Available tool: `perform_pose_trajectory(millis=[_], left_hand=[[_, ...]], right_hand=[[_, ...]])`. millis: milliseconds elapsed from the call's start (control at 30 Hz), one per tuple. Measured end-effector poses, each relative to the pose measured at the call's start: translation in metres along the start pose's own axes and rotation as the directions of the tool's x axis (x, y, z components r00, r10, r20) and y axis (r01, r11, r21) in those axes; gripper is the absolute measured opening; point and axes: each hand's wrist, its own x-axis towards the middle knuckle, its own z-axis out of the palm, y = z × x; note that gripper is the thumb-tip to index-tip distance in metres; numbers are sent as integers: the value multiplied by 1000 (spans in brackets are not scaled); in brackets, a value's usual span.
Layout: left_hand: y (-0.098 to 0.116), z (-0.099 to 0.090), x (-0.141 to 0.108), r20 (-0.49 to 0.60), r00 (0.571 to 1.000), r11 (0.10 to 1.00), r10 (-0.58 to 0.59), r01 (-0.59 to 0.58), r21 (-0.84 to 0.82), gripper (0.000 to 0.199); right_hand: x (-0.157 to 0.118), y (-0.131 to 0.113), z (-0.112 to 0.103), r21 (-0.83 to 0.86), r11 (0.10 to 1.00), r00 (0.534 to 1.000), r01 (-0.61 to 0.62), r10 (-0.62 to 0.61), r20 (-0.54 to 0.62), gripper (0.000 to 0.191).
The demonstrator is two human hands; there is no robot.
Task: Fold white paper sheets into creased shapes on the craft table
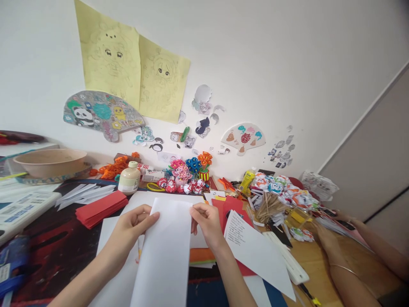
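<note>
A folded sheet of white paper (168, 251) stands tilted up in front of me, held between both hands. My left hand (140, 219) pinches its upper left edge, thumb on the front face. At the top right corner my right hand (204, 217) grips the same paper, with its fingers curled behind the edge. Behind and under it lie more white sheets (108, 232). To the left is a stack of red paper strips (100, 209). On the right, a white sheet with handwriting (236, 232) lies over red paper (220, 209).
A glue bottle (129, 179), paper flowers (182, 170) and a yellow bottle (247, 181) line the wall side. A beige basin (51, 162) stands at left. Wooden sticks (268, 207) and a white paper trimmer (289, 260) lie right. Another person's arms (335, 251) rest at far right.
</note>
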Motion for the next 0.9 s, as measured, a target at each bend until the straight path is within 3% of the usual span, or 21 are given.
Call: perform_pose_trajectory(millis=[167,367,700,800,900], left_hand=[[9,-2,-1,64,996,996,-62,58,66,22],[-5,-13,13,-53,990,946,131,-109,306,36],[-27,-21,24,-96,955,828,279,-188,529,42],[-28,-19,24,-129,955,835,267,-163,525,44],[-26,-16,23,-75,979,873,191,-135,469,43]], right_hand=[[0,2,3,53,995,996,-80,78,41,23],[3,18,3,46,991,988,-122,117,102,22],[8,33,1,4,993,987,-121,120,111,24],[7,32,1,-20,995,990,-95,96,103,26],[7,31,0,-36,997,995,-64,66,77,27]])
